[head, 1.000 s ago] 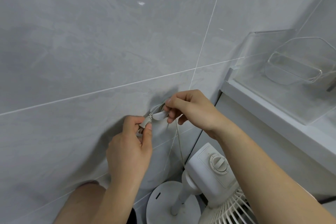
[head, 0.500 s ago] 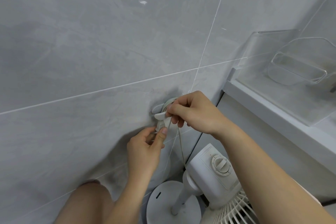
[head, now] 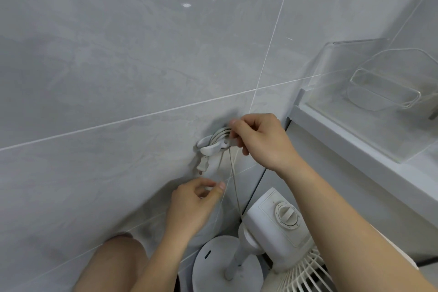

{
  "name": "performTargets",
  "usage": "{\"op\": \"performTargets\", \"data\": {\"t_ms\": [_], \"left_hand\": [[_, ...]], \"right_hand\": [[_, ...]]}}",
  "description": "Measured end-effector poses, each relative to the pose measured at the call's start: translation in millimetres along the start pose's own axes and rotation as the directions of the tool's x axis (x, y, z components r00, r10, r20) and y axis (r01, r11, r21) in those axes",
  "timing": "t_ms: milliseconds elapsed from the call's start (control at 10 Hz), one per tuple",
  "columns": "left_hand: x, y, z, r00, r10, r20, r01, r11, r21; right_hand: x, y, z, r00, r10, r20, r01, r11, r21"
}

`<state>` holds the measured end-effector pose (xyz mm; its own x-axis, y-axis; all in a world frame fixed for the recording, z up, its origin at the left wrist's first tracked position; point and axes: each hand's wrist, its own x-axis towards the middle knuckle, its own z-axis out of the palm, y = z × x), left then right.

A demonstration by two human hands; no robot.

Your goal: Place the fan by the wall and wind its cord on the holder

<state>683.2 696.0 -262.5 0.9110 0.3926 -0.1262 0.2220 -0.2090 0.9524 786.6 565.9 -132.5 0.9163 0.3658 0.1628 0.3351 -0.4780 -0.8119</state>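
Both hands work: right hand (head: 260, 142) pinches the thin white cord (head: 234, 185) at the white wall holder (head: 209, 146); left hand (head: 192, 206), loosely curled and empty, sits just below the dangling grey plug (head: 203, 165).

Grey tiled wall (head: 118, 66); clear container (head: 384, 92) on white ledge (head: 355, 149)

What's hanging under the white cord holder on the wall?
Under the white cord holder, the grey plug dangles free, and a cord strand runs down to the white fan. The right hand covers the holder's right end.
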Motion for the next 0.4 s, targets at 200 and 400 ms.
{"op": "performTargets", "data": {"t_ms": [200, 400], "left_hand": [[-16.3, -3.7, 1.0, 0.992, 0.127, 0.012, -0.127, 0.992, 0.017], [-38.9, -14.7, 4.1, 0.991, 0.129, 0.045, -0.13, 0.991, 0.027]], "right_hand": [[1.6, -6.2, -3.5, 0.993, -0.082, -0.079, 0.09, 0.99, 0.105], [-6.1, -20.4, -26.8, 0.976, -0.216, -0.002, 0.215, 0.976, -0.037]]}}
